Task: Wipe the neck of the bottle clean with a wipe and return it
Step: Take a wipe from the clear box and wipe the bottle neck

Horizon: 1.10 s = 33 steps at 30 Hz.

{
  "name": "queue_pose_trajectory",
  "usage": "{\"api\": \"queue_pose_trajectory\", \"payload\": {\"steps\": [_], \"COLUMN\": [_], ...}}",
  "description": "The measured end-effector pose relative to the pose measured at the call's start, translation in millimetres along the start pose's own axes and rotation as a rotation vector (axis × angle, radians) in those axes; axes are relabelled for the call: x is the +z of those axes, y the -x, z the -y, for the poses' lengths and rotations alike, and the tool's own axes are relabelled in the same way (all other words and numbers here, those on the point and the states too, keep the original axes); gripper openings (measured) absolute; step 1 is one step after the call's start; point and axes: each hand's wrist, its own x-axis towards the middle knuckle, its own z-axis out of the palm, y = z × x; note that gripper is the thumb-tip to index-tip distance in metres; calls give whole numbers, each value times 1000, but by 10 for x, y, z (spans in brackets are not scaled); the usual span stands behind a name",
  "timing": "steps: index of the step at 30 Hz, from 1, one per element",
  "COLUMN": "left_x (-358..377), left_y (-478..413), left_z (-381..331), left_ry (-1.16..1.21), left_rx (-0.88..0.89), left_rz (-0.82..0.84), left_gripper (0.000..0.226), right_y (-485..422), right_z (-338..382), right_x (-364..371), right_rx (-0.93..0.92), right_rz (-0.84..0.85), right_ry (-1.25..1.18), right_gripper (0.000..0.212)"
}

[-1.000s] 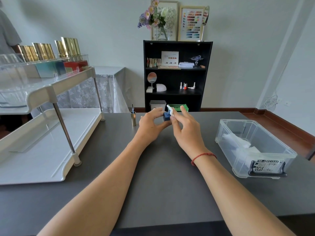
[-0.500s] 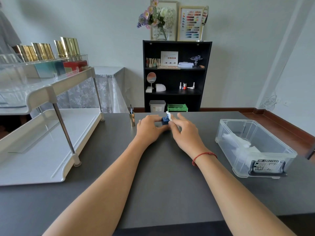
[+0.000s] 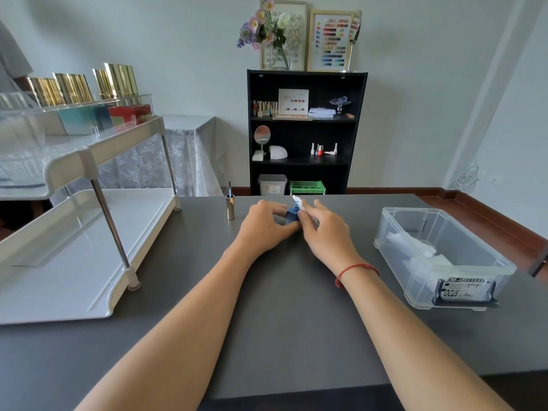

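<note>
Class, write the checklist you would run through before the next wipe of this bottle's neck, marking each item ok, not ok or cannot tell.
1. Left hand grips the blue bottle: ok.
2. Bottle upright: ok.
3. Right hand pinches the wipe at the neck: ok.
4. Neck clean: cannot tell, too small.
5. Brush cap stands upright on the table, apart from both hands: ok.

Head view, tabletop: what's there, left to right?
White two-tier rack → gold cap with brush → left hand → blue bottle it grips → right hand, pinching the wipe → clear plastic bin.
</note>
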Motion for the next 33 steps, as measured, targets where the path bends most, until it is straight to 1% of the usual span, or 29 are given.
{"api": "queue_pose_trajectory", "payload": {"steps": [4, 6, 9, 11, 15, 19, 22, 26, 33], "left_x": [-12, -14, -16, -26, 2, 2, -33, -45, -17], "left_y": [5, 1, -7, 6, -32, -96, -64, -45, -64], "left_z": [21, 22, 19, 13, 71, 53, -45, -70, -53], "left_ry": [13, 19, 39, 43, 0, -121, -117, -78, -69], "left_rx": [-5, -7, 8, 32, 124, 186, 227, 231, 222], "left_rz": [-14, 22, 87, 85, -11, -144, -246, -255, -262], "left_gripper": [34, 40, 37, 35, 37, 39, 43, 41, 33], "right_y": [-5, -3, 2, 8, 24, 28, 14, -2, -9], "right_z": [-5, -4, 0, 1, 16, 61, 73, 75, 60], "right_x": [-13, -15, -8, -7, -20, -45, -45, -21, -12], "right_rx": [-1, -10, -26, -38, -93, -208, -293, -341, -338], "right_rz": [13, 25, 44, 43, 12, -106, -175, -224, -240], "right_ry": [-80, -106, -91, -92, -127, -124, -95, -67, -55], "right_gripper": [37, 36, 36, 36, 37, 37, 38, 39, 39]}}
